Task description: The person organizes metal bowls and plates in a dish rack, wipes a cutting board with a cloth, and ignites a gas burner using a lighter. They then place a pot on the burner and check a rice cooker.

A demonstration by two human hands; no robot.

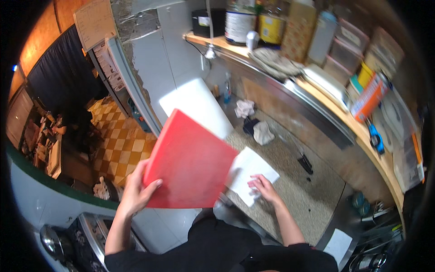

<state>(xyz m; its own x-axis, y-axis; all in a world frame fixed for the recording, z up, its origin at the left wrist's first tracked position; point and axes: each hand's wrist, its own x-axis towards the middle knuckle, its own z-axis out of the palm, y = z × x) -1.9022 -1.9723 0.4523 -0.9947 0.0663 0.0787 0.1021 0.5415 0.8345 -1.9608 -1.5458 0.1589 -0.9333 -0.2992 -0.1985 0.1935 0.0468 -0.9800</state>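
My left hand [139, 190] grips a red plastic cutting board [192, 163] by its left edge, thumb on the face, and the board is tilted up in the air. Over a white paper or cloth sheet [249, 173] on the speckled stone worktop [306, 207] is my right hand [263, 187], its fingers partly spread; whether they touch the sheet I cannot tell. Behind the red board a white cutting board [198, 102] leans at the wall. Crumpled cloths [263, 132] and a black-handled knife [305, 163] lie farther back on the worktop.
Above the worktop runs a wooden shelf [367, 136] with jars, bottles, plastic containers and an orange spray can [371, 97]. A spray bottle [227, 89] stands in the back corner. Lower left is a stove [98, 231]. Beyond a partition, a dimly seen person [76, 125] is by a cluttered table.
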